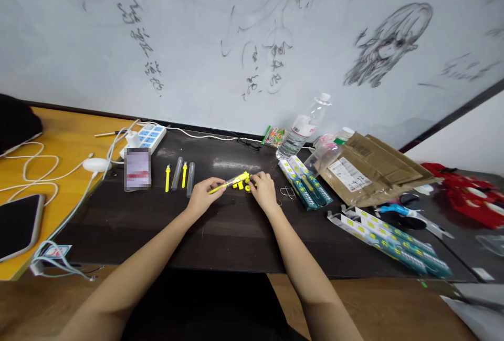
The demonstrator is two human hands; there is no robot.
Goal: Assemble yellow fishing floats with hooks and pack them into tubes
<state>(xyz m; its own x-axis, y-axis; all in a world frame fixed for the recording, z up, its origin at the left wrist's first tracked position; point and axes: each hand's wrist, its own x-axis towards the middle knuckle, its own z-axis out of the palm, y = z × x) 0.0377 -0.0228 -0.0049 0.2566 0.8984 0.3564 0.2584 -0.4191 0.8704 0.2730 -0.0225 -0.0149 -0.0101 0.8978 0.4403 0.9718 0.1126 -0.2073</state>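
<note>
My left hand (205,194) is closed around a clear plastic tube with yellow parts (236,178), which points up and to the right. My right hand (263,188) is at the tube's far end, with its fingers curled together at a small yellow plastic piece, mostly hidden by the fingertips. Below them, several small yellow pieces (240,185) lie on the dark table (236,230). To the left of my left hand are two yellow sticks, one (167,178) farther out and one (184,175) between two clear tubes, of which one (190,179) is nearest my hand.
At left stand a phone (137,170) and a power strip (153,138) with cables. Right of my hands are rubber bands (287,192), green-and-white boxes (305,183), more flattened boxes (394,241), a water bottle (301,131), a cardboard package (378,167) and blue-handled scissors (413,217).
</note>
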